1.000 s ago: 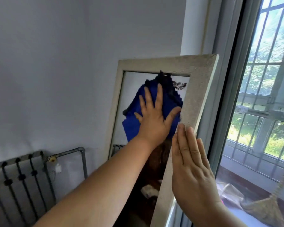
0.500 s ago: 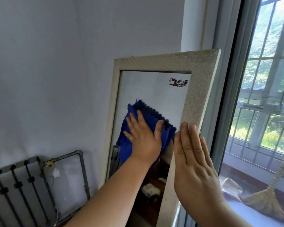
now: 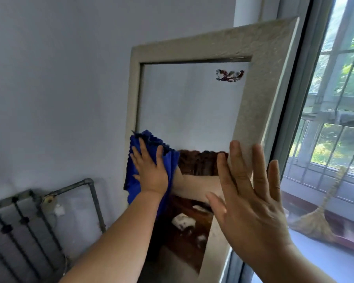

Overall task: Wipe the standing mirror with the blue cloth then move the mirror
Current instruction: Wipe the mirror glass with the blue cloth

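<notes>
A radiator (image 3: 18,231) lines the wall; a broom (image 3: 317,219) leans near the window (image 3: 339,99).

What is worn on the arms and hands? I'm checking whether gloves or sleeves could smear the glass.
Nothing shows as worn. The left hand and its forearm are bare up to the frame's edge: no glove, sleeve, watch or ring. The right hand is bare too, fingers unringed, wrist uncovered. Both arms leave the view before any sleeve could show.

mirror (image 3: 189,111): glossy glass, frame pale with rough, grainy matt texture. blue cloth (image 3: 134,181): soft fabric, scalloped edge. wall (image 3: 59,78): smooth matt paint. radiator (image 3: 12,231) and pipe (image 3: 94,193): dull painted metal. broom (image 3: 315,219): coarse straw.
</notes>
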`<state>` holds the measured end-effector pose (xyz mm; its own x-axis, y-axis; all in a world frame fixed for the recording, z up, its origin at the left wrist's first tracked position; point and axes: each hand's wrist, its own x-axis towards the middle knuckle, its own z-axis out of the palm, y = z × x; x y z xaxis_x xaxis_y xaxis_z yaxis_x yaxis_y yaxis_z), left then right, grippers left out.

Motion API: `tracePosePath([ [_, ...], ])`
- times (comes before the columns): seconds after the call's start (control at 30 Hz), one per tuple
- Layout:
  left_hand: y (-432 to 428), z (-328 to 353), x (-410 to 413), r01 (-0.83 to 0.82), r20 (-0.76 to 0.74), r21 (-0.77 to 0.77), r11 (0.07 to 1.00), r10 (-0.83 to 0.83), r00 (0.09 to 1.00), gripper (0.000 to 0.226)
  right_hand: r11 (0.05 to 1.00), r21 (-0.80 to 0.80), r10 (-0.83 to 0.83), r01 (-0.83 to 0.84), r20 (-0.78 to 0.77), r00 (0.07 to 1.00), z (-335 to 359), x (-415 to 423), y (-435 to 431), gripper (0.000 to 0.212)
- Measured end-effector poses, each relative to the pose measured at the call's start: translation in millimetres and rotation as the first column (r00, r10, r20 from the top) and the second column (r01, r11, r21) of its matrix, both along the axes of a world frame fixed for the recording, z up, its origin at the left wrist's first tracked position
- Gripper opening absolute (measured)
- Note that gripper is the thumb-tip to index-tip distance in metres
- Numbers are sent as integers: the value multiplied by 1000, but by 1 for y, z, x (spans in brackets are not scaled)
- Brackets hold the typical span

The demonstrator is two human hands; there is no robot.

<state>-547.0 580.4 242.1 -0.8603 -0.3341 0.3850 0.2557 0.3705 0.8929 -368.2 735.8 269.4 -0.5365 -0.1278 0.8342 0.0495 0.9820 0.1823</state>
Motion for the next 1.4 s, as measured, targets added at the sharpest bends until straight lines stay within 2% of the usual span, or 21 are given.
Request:
tracePosePath([
  [0.1, 6, -43, 30, 12, 92, 1, 1000, -12, 996, 77, 1000, 4, -13, 13, -6, 1000, -12, 2, -2, 65],
  [0.17, 16, -48, 53, 79, 70, -61, 995, -75, 995, 72, 1000, -6, -2, 2, -10, 1000, -16, 4, -3, 63],
  [0.27, 32, -16, 68, 143, -79, -233, 962, -165, 983, 74, 999, -14, 31, -31, 13, 999, -17, 6, -5, 63],
  [0.37, 49, 48, 57, 114, -289, -417, 902, -250, 924, 77, 998, 7, 55, -55, 17, 998, -14, 8, -1, 62],
  [0.43, 51, 76, 41, 77, -362, -455, 887, -264, 894, 76, 997, 24, 67, -67, 14, 998, -14, 8, 1, 61],
  [0.47, 47, 78, 31, 64, -362, -425, 903, -235, 902, 74, 997, 26, 76, -76, 17, 997, -15, 8, 1, 62],
  [0.53, 29, 60, 11, 39, -247, -271, 962, -108, 963, 68, 996, 17, 85, -86, 20, 996, -13, 6, 1, 64],
  [0.57, 17, 39, 5, 9, -116, -217, 976, -35, 993, 62, 997, 9, 83, -83, 25, 996, -14, 6, 1, 66],
  [0.63, 0, -9, 7, -29, 162, -181, 983, 59, 985, 55, 997, -3, 75, -75, 35, 997, -16, 7, 1, 71],
  [0.67, -1, -33, 18, -37, 237, -146, 989, 71, 969, 55, 997, -3, 75, -75, 40, 996, -19, 9, 0, 73],
  [0.73, 12, -66, 49, -29, 258, -14, 999, 32, 966, 64, 998, 6, 60, -60, 56, 997, -26, 12, 0, 75],
  [0.8, 34, -80, 86, 27, 171, 44, 999, -34, 985, 75, 998, 6, 61, -62, 76, 995, -37, 19, 0, 73],
  [0.87, 51, -74, 107, 122, 14, -113, 986, -122, 992, 77, 996, 2, 86, -86, 91, 992, -44, 26, 0, 73],
  [0.97, 60, -30, 107, 170, -185, -399, 901, -261, 947, 70, 993, -9, 115, -114, 122, 986, -45, 31, -1, 79],
  [1.07, 55, 24, 82, 151, -278, -510, 847, -329, 903, 67, 995, -43, 91, -85, 142, 986, -42, 34, -5, 69],
  [1.13, 47, 52, 54, 125, -335, -486, 865, -316, 888, 70, 995, -43, 91, -86, 145, 985, -41, 33, -5, 68],
  [1.23, 29, 70, 8, 98, -369, -337, 936, -227, 901, 75, 994, -32, 108, -105, 139, 984, -42, 31, -4, 67],
  [1.3, 14, 57, -19, 91, -334, -169, 981, -144, 932, 79, 993, -32, 115, -112, 121, 986, -43, 29, -3, 66],
  [1.4, -6, 12, -38, 76, -262, 33, 997, -65, 963, 85, 994, -35, 106, -103, 107, 988, -45, 28, -2, 69],
])
